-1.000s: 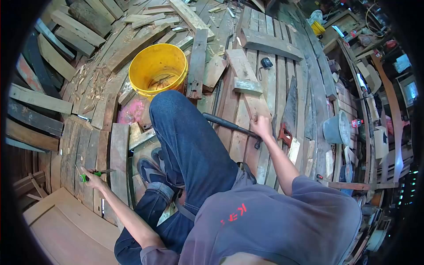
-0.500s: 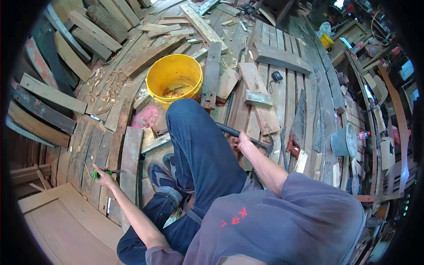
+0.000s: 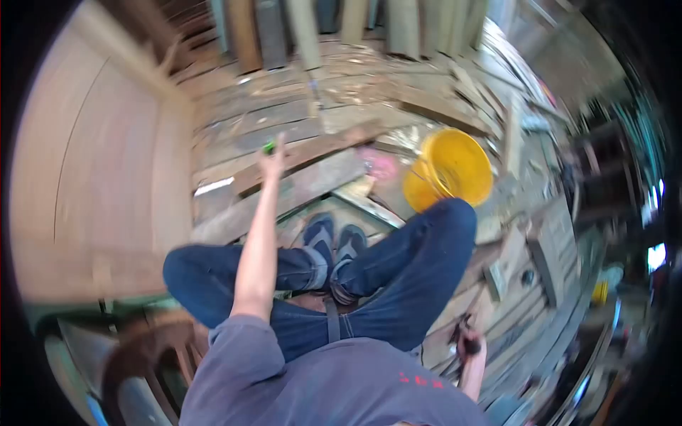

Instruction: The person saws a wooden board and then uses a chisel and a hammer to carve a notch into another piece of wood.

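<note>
My left hand (image 3: 271, 163) is closed around a green-handled tool (image 3: 268, 148), held out above the plank floor; motion blur hides the rest of the tool. Below that hand lies a long brown plank (image 3: 312, 156). My right hand (image 3: 474, 346) is low at my right side, closed on a dark tool (image 3: 465, 332) whose shape is smeared. A yellow bucket (image 3: 419, 186) stands in front of my right knee, with some scraps inside.
A wooden panel door (image 3: 106, 163) lies at the left. Boards (image 3: 405, 28) lean along the far side, and wood shavings (image 3: 355, 89) litter the floor. A pink patch (image 3: 380, 165) lies beside the bucket. Wood blocks (image 3: 496, 280) lie on slats at the right.
My view has swung to the left, so the bucket now appears farther right. My left hand still has the green-handled tool. My right hand has moved back beside my hip with the dark tool.
</note>
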Motion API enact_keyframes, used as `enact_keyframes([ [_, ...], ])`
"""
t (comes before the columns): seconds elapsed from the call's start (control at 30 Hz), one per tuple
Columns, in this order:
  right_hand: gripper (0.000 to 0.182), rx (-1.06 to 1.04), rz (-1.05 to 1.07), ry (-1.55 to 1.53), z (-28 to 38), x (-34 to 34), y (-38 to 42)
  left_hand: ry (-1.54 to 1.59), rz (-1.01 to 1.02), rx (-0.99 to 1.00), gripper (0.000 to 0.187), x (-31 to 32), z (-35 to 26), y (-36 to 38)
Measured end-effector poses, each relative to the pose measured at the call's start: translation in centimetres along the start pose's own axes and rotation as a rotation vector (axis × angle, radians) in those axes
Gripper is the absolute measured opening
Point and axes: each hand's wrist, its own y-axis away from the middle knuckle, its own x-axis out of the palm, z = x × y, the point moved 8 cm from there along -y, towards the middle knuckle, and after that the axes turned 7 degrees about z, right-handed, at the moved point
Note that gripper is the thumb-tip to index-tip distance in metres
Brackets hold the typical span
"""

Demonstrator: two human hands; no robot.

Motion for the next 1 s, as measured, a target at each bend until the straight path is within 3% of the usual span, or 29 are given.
enact_keyframes([
  [0.03, 0.018, 0.045, 0.073, -0.158, 0.8, 0.1, 0.0, 0.042, -0.020, -0.077, 0.053, -0.4, -2.2, 1.6],
  [0.1, 0.017, 0.211, 0.131, -0.242, 1.7, 2.9, 0.9, 0.146, -0.062, 0.079, 0.048, 0.1, -0.3, 0.2],
  [0.17, 0.017, 0.163, 0.269, -0.144, 2.7, 8.8, 3.0, 0.126, -0.012, -0.006, 0.047, -0.2, -2.3, 1.0],
  [0.23, 0.012, 0.095, 0.457, 0.087, 5.5, 13.7, 3.2, 0.154, -0.032, 0.034, 0.048, -0.2, -2.6, 1.1],
  [0.27, 0.005, 0.022, 0.610, 0.084, 6.0, 17.8, 5.2, 0.175, -0.025, 0.040, 0.048, -0.2, -3.1, 1.3],
  [0.3, 0.011, -0.154, 0.741, 0.119, 7.2, 21.6, 6.9, 0.193, -0.018, 0.046, 0.048, -0.4, -3.7, 1.9],
  [0.37, 0.011, -0.059, 1.177, 0.170, 6.3, 28.7, 9.2, 0.195, -0.028, 0.070, 0.049, -1.1, -3.8, 1.7],
  [0.4, 0.010, -0.179, 1.130, 0.471, 6.6, 30.3, 7.9, 0.179, -0.040, 0.080, 0.050, -1.0, -2.9, 1.3],
  [0.43, 0.011, -0.333, 0.637, 0.668, 6.9, 30.8, 6.0, 0.162, -0.043, 0.086, 0.050, -0.9, -2.0, 1.1],
  [0.53, 0.024, -0.737, 0.329, 1.043, 8.1, 35.0, -2.9, 0.142, -0.039, 0.087, 0.052, -0.7, -0.8, 0.2],
  [0.63, 0.020, -1.048, 0.452, 1.253, 1.7, 41.0, -5.2, 0.151, -0.002, 0.089, 0.050, -0.6, -1.4, 0.3],
  [0.7, 0.018, -0.892, 0.703, 1.174, -6.4, 43.7, -3.9, 0.225, 0.007, 0.092, 0.049, -0.7, -2.1, 0.7],
  [0.73, 0.021, -0.655, 0.714, 1.191, -10.2, 44.1, -3.2, 0.214, -0.044, 0.075, 0.046, -1.0, -0.5, 0.3],
  [0.77, 0.028, -0.758, 0.874, 1.210, -12.8, 44.8, -4.4, 0.228, -0.035, 0.069, 0.046, -1.4, -0.1, 0.4],
  [0.8, 0.030, -0.535, 0.970, 1.189, -15.8, 45.2, -3.8, 0.246, -0.029, 0.062, 0.045, -1.7, 0.2, 0.5],
  [0.83, 0.029, -0.492, 1.085, 1.142, -18.0, 45.7, -4.2, 0.266, -0.029, 0.059, 0.045, -1.9, 0.4, 0.3],
  [0.97, 0.020, -0.685, 1.209, 1.259, -20.6, 48.8, -2.0, 0.437, -0.046, 0.079, 0.043, -2.4, 0.9, 0.2],
  [1.0, 0.019, -0.622, 1.227, 1.251, -20.7, 49.1, -2.7, 0.436, -0.053, 0.048, 0.043, -2.2, 0.5, 0.7],
])
